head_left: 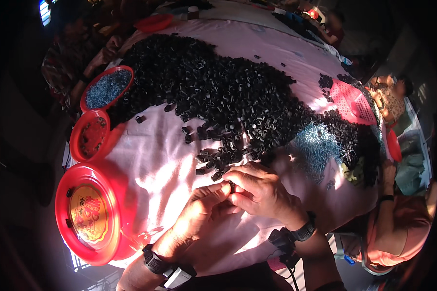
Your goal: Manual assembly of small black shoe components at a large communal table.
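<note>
Pink tablecloth (153,140), black plastic caps (199,82) heaped across. Our left hand (196,208) and right hand (264,191) pinch small black part (231,186) between fingertips, beside heap's near edge. Step, we judge: two-handed work on single piece; next move wants steady pinch.

in the left part of the frame stands a big red basin (63,208) with a yellow round picture on its bottom. just above it are a smaller red basin (75,138) and an oval red basin (131,80). a pink cloth (247,36) covers the table. toward the upper right, a pink basket (352,102) with many holes rests tilted. at the lower right there is a person in orange clothes (405,230).
</note>
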Tool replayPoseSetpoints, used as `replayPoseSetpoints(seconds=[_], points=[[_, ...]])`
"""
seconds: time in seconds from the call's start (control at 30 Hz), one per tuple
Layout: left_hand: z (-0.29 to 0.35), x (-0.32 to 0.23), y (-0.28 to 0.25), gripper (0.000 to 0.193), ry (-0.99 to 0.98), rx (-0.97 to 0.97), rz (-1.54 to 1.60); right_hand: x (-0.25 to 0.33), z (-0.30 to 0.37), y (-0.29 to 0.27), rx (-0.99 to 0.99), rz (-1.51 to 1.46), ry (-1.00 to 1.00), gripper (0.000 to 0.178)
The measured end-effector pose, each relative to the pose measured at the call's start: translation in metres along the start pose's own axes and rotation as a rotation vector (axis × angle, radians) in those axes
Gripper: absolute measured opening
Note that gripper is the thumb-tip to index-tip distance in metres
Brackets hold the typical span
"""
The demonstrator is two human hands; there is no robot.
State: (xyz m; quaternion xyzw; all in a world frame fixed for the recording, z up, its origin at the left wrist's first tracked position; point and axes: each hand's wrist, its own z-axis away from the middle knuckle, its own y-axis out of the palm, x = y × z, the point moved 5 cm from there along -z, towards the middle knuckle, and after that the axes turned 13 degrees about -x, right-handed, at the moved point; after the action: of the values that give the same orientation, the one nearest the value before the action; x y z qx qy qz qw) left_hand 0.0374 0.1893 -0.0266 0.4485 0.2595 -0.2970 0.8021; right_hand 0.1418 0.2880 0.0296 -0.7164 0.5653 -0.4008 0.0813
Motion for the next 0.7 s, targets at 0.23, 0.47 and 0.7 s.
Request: replayPoseSetpoints(seconds=[0.23, 0.47, 0.7], points=[[-0.002, 0.005, -0.001, 0.03, -0.015, -0.022, 0.103, 0.002, 0.0, 0.002, 0.01, 0.048, 0.016, 0.036], [-0.006, -0.009, 0.002, 0.029, 0.177, 0.013, -0.103, 0.0, -0.008, -0.011, 0.066, -0.14, 0.169, 0.039], [-0.004, -0.01, -0.002, 0.024, 0.308, -0.016, -0.265, -0.006, -0.012, -0.016, -0.053, -0.217, 0.127, 0.015]])
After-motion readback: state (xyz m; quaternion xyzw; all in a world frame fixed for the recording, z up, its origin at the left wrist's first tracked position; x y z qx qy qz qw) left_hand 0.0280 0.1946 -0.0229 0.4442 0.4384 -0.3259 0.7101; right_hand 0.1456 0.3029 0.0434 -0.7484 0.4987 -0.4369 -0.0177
